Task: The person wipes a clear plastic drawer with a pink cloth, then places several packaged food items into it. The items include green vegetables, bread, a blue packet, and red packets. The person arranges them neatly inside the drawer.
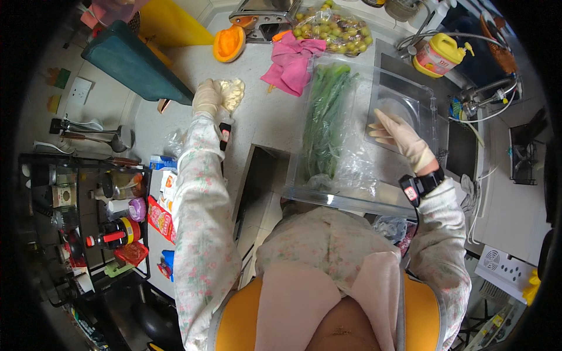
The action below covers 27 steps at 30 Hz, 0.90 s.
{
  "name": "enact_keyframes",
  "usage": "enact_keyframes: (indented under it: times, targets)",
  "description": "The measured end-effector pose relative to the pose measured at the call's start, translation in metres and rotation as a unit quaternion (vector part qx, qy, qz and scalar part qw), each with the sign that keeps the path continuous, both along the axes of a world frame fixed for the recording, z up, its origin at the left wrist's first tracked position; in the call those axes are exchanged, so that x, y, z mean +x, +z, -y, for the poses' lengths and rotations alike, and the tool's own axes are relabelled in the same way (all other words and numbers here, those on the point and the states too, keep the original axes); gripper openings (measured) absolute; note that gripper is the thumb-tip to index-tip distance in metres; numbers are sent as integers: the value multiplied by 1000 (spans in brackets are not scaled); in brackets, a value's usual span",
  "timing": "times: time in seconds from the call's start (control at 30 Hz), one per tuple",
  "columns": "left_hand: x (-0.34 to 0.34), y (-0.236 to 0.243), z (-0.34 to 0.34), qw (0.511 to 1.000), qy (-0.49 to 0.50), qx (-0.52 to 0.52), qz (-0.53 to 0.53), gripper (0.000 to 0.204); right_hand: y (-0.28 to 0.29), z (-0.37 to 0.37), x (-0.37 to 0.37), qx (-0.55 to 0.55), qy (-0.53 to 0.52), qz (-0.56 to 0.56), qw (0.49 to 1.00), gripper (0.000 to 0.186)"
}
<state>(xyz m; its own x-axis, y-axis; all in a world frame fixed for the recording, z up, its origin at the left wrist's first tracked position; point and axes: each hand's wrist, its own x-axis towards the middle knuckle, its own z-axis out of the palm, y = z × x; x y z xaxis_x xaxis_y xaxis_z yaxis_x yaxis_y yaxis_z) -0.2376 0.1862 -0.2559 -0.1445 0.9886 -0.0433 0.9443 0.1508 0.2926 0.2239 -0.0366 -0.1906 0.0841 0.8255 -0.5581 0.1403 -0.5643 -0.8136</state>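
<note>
My left hand (206, 100), in a pale thin glove, is closed on a small bag of pale yellow pieces (231, 93) at the left of the counter. What the pieces are, I cannot tell. A see-through plastic bin (345, 202) lies in front of me across the counter edge. Inside it, on the left, are long green leafy vegetables (325, 126) in a plastic bag (357, 167). My right hand (404, 139), gloved too, is over the bin's right part, its fingers stretched out and holding nothing.
A cut pumpkin half (229, 44), a pink cloth (293, 61) and a bag of round green fruit (335, 32) lie at the back. A yellow pump jug (440, 55) stands by the sink at right. A dark green board (137, 64) leans at left, above a black rack (82, 219) of jars.
</note>
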Motion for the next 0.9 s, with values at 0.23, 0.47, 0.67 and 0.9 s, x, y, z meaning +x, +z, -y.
enact_keyframes:
  times: [0.23,0.47,0.67,0.9]
  targets:
    - [-22,16,-1,961,29,238,137,33,8,28,23,-6,-9,-23,1000,53]
    - [1,90,13,866,6,330,376,14,28,19,14,57,-1,-46,997,54]
    - [69,177,47,814,-146,346,443,18,58,-2,-17,235,86,137,958,76]
    - [191,216,88,771,-246,185,558,13,56,-16,-17,141,-32,-185,972,82]
